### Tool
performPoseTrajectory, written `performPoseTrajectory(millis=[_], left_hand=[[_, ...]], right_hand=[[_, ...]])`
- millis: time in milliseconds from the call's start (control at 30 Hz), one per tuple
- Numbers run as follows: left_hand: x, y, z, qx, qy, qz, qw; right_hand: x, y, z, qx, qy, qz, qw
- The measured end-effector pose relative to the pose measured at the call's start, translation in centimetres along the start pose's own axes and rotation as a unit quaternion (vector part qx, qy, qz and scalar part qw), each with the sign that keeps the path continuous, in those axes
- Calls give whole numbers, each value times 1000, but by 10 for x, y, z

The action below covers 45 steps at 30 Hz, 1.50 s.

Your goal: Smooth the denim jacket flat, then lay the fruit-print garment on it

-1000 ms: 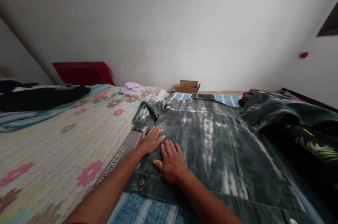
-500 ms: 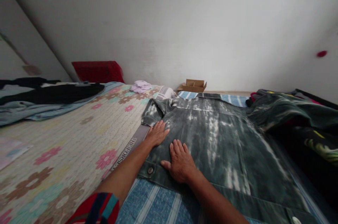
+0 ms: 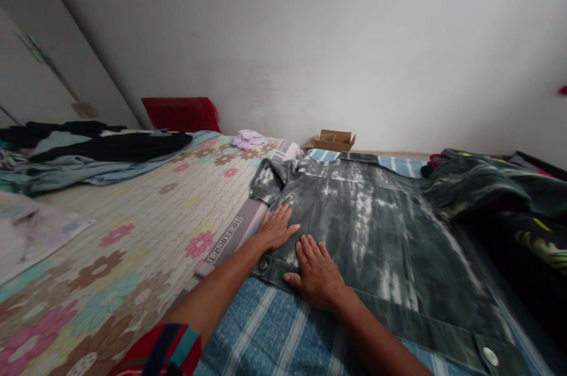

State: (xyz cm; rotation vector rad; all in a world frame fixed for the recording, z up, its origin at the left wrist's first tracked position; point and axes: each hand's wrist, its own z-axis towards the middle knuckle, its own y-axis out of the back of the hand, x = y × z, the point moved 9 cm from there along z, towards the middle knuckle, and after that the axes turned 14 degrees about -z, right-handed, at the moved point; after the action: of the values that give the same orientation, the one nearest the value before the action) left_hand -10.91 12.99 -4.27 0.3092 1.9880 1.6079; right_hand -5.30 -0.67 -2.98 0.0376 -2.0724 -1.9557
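A dark green denim jacket (image 3: 367,228) with whitish streaks lies spread, back side up, over blue striped cloth. Its left sleeve is folded in near the shoulder, and the collar points to the wall. My left hand (image 3: 277,227) rests flat on the jacket's left edge, fingers together and stretched out. Just right of it and closer to me, my right hand (image 3: 316,272) lies flat on the lower left part, thumb apart. Neither hand grips the fabric. A metal button (image 3: 264,265) shows at the left end of the hem, another at the right end.
Floral bedding (image 3: 146,211) spreads to the left, with dark and light-blue clothes (image 3: 110,151) on it. A lilac cloth (image 3: 248,139), a cardboard box (image 3: 334,140) and a red object (image 3: 181,114) sit near the wall. Piled clothes (image 3: 491,181) stand at the right.
The view has turned left, so everything sits further right in it. Both hands remain flat on the jacket; the left has slid slightly toward me along its edge.
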Motion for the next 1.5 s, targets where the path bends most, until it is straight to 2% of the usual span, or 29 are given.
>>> performPoseTrajectory(millis=[333,600,933,1067,1200,1233,1300,1400,1500], left_hand=[[8,3,0,4,12,-19,1000],[13,1,3,-13,11,-22,1000],[9,12,10,-39,7,16,999],[10,18,20,-46,57,18,997],[5,27,32,-97,135,31,986],[-2,28,36,-112,132,36,984],[-21,26,49,-121,87,33,988],[-45,12,73,-73,0,2,997],[-45,2,97,-28,-26,-11,999]], right_hand=[[2,-1,-23,-4,5,-13,1000],[37,4,-4,-57,45,-10,997],[40,3,-2,-71,56,7,996],[42,5,-2,-81,59,14,995],[41,1,1,-85,54,23,995],[41,-1,2,-84,53,27,995],[42,-4,4,-84,56,35,994],[44,-8,7,-95,52,32,994],[42,-12,10,-114,33,8,993]])
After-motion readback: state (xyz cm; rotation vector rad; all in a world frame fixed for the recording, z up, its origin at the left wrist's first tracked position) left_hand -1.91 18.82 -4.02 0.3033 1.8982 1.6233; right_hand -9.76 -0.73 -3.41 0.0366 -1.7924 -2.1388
